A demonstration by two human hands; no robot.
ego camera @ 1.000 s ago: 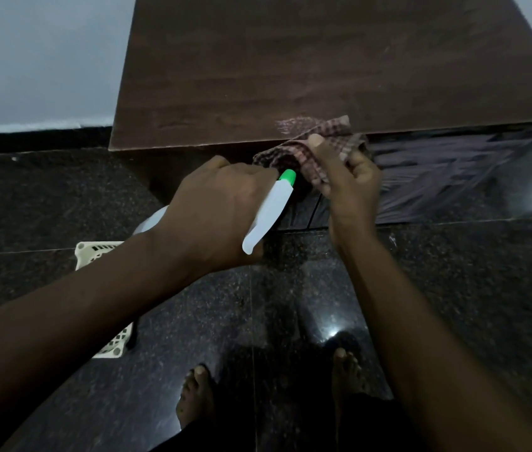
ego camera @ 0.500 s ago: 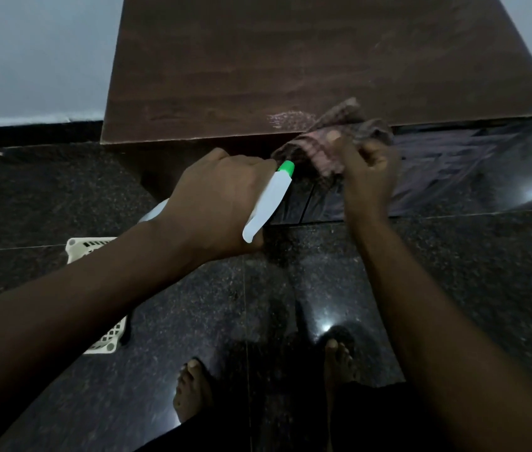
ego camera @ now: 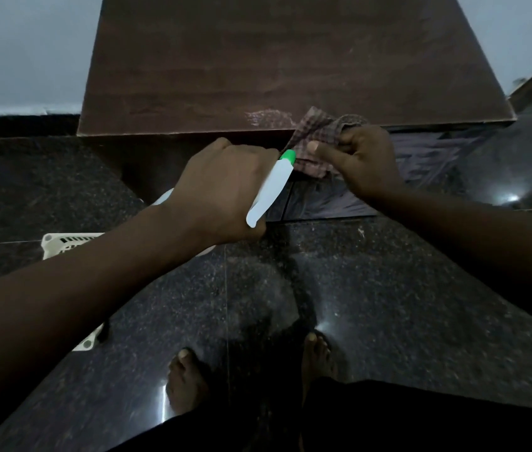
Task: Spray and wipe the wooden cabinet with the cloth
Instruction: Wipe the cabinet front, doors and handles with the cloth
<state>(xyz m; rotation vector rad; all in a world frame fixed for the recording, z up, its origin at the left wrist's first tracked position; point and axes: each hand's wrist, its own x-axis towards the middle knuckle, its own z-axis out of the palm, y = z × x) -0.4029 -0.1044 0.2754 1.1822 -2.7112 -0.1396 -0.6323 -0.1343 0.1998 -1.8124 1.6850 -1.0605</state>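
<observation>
Brown checked cloth [ego camera: 321, 137] pinched in right hand [ego camera: 367, 159] at cabinet [ego camera: 290, 60] edge; bottle [ego camera: 271, 187] gripped in left hand [ego camera: 222, 190]; risks sliding off edge, leaving wet patch [ego camera: 268, 117] unwiped.

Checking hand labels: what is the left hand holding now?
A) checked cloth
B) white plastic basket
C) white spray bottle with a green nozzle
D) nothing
C: the left hand grips the white spray bottle, with the green nozzle pointing at the checked cloth, which the right hand holds.
</observation>
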